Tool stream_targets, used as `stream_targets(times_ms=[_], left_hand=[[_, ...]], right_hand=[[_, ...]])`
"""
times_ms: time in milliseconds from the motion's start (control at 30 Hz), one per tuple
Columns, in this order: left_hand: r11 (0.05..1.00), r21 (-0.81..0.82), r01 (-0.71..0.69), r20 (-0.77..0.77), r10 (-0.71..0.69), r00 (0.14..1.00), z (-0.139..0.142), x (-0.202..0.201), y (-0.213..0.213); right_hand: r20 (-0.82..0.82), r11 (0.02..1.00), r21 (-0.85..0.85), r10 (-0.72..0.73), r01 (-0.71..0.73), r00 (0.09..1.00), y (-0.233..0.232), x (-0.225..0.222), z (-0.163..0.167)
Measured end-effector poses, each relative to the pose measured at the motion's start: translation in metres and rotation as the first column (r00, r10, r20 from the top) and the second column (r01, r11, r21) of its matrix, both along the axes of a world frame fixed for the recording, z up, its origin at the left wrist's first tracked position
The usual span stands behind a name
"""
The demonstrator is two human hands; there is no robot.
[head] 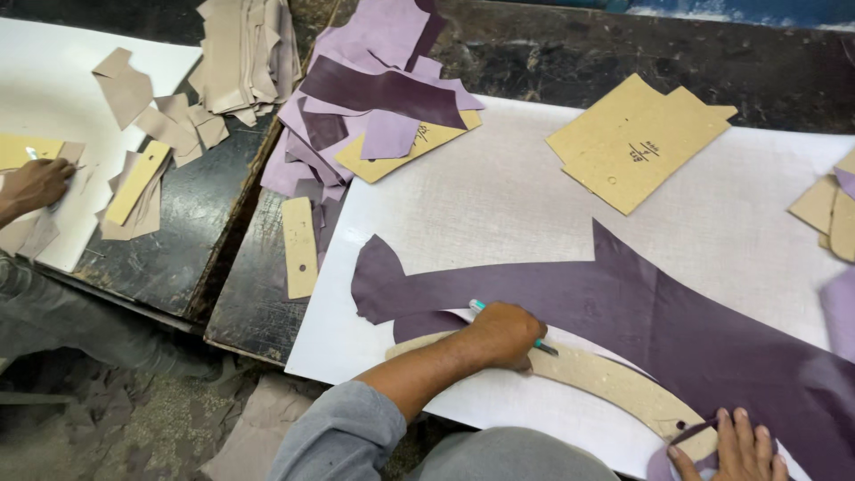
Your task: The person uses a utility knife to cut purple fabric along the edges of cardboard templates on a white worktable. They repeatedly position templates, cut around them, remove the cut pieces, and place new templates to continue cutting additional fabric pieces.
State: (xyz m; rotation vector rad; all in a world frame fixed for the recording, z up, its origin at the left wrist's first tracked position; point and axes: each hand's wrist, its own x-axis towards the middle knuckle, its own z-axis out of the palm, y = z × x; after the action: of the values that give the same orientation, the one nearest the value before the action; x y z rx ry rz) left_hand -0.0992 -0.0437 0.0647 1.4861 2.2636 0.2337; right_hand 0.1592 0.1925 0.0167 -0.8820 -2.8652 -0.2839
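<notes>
My left hand (503,334) grips a teal-handled cutting tool (540,345) with its tip at the edge of a curved cardboard template (614,383). The template lies on a large dark purple leather piece (677,321) spread over a white cutting board (499,205). My right hand (735,445) presses flat, fingers spread, on the template's right end at the lower edge of the view. A grey sleeve covers my left forearm.
Purple leather offcuts (374,98) and tan card patterns (637,138) lie at the back of the board. A narrow card strip (299,245) sits on the dark table. At left, another person's hand (36,183) works on beige pieces (165,125) over a second white board.
</notes>
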Motion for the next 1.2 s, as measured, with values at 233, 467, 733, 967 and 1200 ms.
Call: stream_targets(times_ms=[233, 467, 733, 967, 1200], left_hand=[[0.969, -0.226, -0.100, 0.149, 0.136, 0.979, 0.038, -0.006, -0.056], [0.980, 0.172, -0.103, -0.173, 0.133, 0.976, 0.090, -0.021, -0.073], [0.929, 0.264, 0.259, -0.922, 0.164, 0.351, 0.112, -0.138, -0.021], [0.910, 0.392, 0.137, -0.720, 0.210, 0.662, 0.030, -0.160, 0.029], [0.812, 0.532, -0.241, -0.334, 0.463, 0.821, -0.017, -0.089, -0.059]], right_hand=[[-0.094, 0.985, -0.131, 0.103, -0.115, 0.990, 0.021, -0.003, -0.008], [-0.241, 0.926, -0.352, 0.049, -0.135, 0.969, 0.017, 0.034, -0.020], [-0.314, 0.324, -0.938, -0.631, -0.127, 0.710, -0.038, 0.088, -0.027], [0.175, -0.353, -0.934, -0.586, -0.055, 0.791, -0.037, 0.149, -0.063], [0.463, -0.341, -0.877, -0.787, 0.338, 0.407, -0.045, 0.159, -0.049]])
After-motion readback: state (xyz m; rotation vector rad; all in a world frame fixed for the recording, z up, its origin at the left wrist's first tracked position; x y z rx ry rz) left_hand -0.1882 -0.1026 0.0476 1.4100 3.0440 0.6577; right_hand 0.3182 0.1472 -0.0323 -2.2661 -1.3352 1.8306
